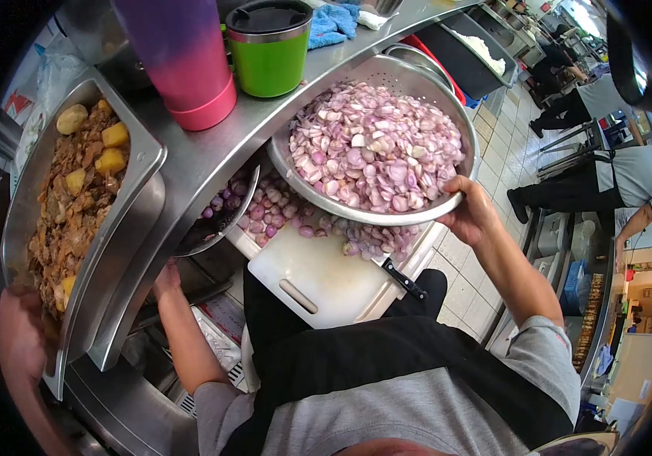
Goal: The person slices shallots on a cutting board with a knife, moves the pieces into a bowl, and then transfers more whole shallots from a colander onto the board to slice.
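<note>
My right hand (472, 213) grips the rim of a metal colander (472, 144) heaped with sliced shallots (379, 144). The colander is tilted above the cutting area. My left hand (166, 278) is low beside a metal bowl (246, 207) of dark purple shallots, partly under the counter edge; its fingers are hidden. A white cutting board (318, 277) lies over my lap, with whole peeled shallots (265, 213) behind it. At its right edge rests a knife with a black handle (405, 280).
Another person's hand (22, 334) is at a metal tray of cooked food (155, 156) on the left. A pink-purple bottle (203, 91) and green cup (269, 64) stand on the steel counter (189, 163). Other people (637, 178) stand at the right, beyond the tiled floor.
</note>
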`<state>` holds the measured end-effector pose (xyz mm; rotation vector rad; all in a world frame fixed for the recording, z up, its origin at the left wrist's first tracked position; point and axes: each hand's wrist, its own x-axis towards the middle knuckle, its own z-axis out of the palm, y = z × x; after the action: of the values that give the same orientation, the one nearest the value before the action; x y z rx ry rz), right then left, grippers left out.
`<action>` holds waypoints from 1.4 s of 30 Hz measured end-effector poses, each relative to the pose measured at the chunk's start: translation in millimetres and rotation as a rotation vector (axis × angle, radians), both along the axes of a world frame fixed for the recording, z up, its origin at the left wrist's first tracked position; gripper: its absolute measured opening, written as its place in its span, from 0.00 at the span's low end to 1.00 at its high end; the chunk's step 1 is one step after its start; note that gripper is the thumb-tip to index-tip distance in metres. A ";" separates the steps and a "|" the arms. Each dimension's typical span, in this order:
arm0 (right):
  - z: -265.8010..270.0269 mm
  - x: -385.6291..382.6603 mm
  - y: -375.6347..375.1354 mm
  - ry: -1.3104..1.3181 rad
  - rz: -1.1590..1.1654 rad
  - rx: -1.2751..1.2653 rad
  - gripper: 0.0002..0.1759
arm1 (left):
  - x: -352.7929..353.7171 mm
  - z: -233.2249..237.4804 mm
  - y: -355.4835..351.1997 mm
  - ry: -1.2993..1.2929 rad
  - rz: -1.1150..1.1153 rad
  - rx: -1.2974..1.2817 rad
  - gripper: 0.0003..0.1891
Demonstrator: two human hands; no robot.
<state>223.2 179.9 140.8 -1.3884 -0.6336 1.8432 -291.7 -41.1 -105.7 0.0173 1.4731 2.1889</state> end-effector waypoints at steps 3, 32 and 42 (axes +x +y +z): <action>-1.2 24.3 -6.2 0.093 -0.014 -0.056 0.18 | -4.1 -2.9 9.0 -0.027 -0.036 -0.010 0.14; -76.3 241.0 -114.4 0.250 -0.624 0.055 0.15 | 338.3 161.7 351.6 1.881 -0.831 -0.047 0.15; -111.0 247.1 -109.2 0.215 -0.710 0.055 0.18 | 374.2 84.4 521.1 2.190 -0.762 -0.501 0.09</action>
<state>470.3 70.7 29.8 -1.1532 -0.0531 1.3533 82.4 480.1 -21.3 2.7500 1.9596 0.3981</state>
